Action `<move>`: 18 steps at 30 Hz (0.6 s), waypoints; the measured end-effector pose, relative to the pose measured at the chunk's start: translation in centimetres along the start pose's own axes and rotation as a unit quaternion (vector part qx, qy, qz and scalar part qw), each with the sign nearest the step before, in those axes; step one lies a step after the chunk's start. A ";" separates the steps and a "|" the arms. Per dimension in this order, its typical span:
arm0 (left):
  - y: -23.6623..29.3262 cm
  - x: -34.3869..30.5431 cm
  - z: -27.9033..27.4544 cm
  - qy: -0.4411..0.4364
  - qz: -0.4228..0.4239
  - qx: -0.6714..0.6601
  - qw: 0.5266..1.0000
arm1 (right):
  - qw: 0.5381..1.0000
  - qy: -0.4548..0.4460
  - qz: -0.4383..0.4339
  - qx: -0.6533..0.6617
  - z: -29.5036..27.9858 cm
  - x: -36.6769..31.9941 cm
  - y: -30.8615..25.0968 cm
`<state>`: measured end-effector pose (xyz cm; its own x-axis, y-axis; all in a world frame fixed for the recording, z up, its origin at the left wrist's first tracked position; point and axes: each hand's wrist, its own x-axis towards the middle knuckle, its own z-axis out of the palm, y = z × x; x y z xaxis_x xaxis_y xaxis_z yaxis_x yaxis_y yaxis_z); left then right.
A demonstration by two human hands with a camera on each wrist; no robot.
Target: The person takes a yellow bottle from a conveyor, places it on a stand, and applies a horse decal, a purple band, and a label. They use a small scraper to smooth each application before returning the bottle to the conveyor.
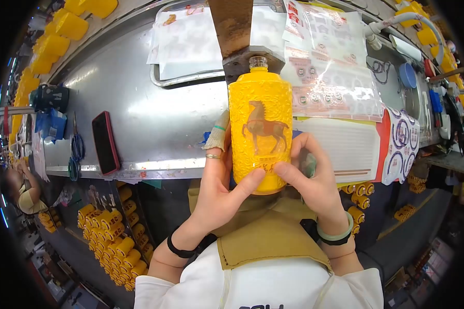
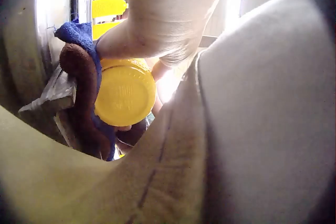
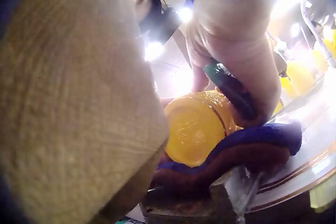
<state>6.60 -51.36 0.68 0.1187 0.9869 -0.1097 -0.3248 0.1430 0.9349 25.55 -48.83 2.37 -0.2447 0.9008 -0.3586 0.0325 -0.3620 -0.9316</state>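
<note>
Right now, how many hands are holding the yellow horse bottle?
2 on the yellow horse bottle: the left hand at its lower left side, the right hand at its lower right, both thumbs on its front. Some fingers are hidden.

On my view, the shiny metal table [image 1: 139,95] carries a dark phone [image 1: 104,142] in a red case, blue-handled scissors [image 1: 77,147] beside it, a metal tray [image 1: 191,78] holding white sheets [image 1: 188,49], and glossy printed sheets [image 1: 327,72].

the left hand [image 1: 219,188] and right hand [image 1: 314,180] hold a yellow bottle [image 1: 261,123] showing a horse [image 1: 264,127]; a phone [image 1: 106,142] lies near scissors [image 1: 76,149] on the bench [image 1: 165,121].
</note>
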 end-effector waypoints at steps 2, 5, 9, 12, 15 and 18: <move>-0.1 0.0 0.0 -0.001 0.003 0.002 1.000 | 1.000 -0.001 -0.001 0.001 -0.1 0.0 0.1; -0.2 0.0 0.0 -0.001 0.010 0.005 1.000 | 1.000 0.000 -0.003 0.003 0.0 0.1 0.1; -0.2 0.0 0.2 0.006 0.014 0.007 1.000 | 1.000 0.005 -0.005 0.005 0.1 0.1 -0.1; -0.2 0.0 0.3 0.013 0.013 0.013 1.000 | 1.000 -0.003 -0.010 -0.003 -0.1 0.0 0.1; 0.1 0.0 0.7 0.012 0.011 0.025 1.000 | 0.999 -0.003 0.029 0.014 -0.9 -0.5 -1.6; -0.1 -0.2 1.1 0.012 0.008 0.051 0.999 | 0.993 0.053 -0.103 -0.024 -1.2 -0.2 -3.2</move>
<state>7.68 -51.68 1.00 0.0902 0.9908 -0.1009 -0.2296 0.1192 0.9659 26.66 -47.60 5.36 -0.1474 0.9758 -0.1614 0.0396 -0.1573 -0.9868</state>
